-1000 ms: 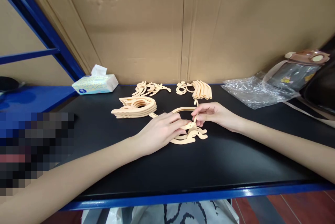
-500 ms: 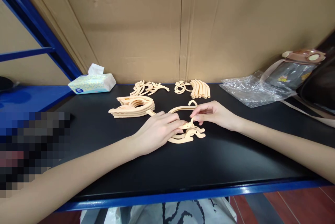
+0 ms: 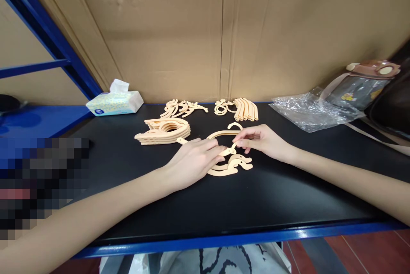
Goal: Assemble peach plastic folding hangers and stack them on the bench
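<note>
My left hand [image 3: 194, 160] is closed around a cream-coloured hanger arm [image 3: 228, 151], whose far end sticks out to the left behind the hand. At the arm's right end, my right hand [image 3: 262, 142] pinches a small cream piece that looks like the hanger's hook [image 3: 234, 145]. Other hanger parts [image 3: 240, 163] lie on the black table right under the hands, partly covered by my left hand. Behind my fingers, a curved hook [image 3: 235, 125] and a long curved bar [image 3: 221, 134] show.
Stacked hangers [image 3: 163, 133] lie to the left. Farther back are loose curved pieces [image 3: 183, 107], several hooks [image 3: 221, 107] and a row of hanger arms [image 3: 246, 109]. A tissue pack [image 3: 115, 103] stands back left; a plastic bag [image 3: 310, 109] and a bottle [image 3: 358, 88] are at right.
The pinched hook piece has tilted further to the right against the arm. The left end of the arm has shifted slightly leftward. Both hands keep their hold.
</note>
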Action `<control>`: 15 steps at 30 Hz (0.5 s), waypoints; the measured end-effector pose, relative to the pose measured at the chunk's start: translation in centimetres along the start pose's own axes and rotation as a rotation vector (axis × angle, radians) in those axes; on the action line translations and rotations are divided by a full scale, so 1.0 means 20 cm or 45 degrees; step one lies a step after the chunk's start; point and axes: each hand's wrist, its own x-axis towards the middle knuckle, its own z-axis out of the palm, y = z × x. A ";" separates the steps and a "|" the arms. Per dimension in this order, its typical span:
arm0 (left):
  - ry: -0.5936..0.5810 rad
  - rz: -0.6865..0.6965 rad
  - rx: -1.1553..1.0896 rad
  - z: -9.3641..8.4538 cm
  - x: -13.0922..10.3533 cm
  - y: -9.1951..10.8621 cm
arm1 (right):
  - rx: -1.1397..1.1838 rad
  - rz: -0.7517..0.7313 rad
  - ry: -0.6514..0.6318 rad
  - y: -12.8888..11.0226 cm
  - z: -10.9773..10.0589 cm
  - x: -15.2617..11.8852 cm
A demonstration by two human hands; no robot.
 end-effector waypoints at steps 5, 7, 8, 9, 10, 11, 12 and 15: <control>-0.012 -0.058 -0.043 0.00 0.00 0.01 | -0.033 0.002 0.012 0.02 0.00 0.01; 0.000 -0.078 -0.057 0.00 -0.01 0.01 | -0.054 0.004 -0.001 0.02 0.00 0.01; 0.008 -0.091 -0.063 0.00 -0.01 0.01 | -0.066 0.002 -0.007 0.02 0.00 0.01; 0.018 -0.106 -0.068 0.00 -0.01 0.02 | -0.079 -0.007 -0.012 0.02 0.00 0.01; 0.032 -0.122 -0.074 0.01 -0.01 0.02 | -0.092 -0.022 -0.011 0.01 0.01 0.00; 0.045 -0.140 -0.082 0.00 -0.01 0.02 | -0.105 -0.046 0.005 0.01 0.01 -0.01; 0.055 -0.159 -0.092 0.00 -0.01 0.02 | -0.120 -0.085 0.040 0.00 0.01 -0.02; 0.044 -0.232 -0.138 -0.01 -0.02 0.02 | -0.234 -0.255 0.250 -0.02 0.01 -0.05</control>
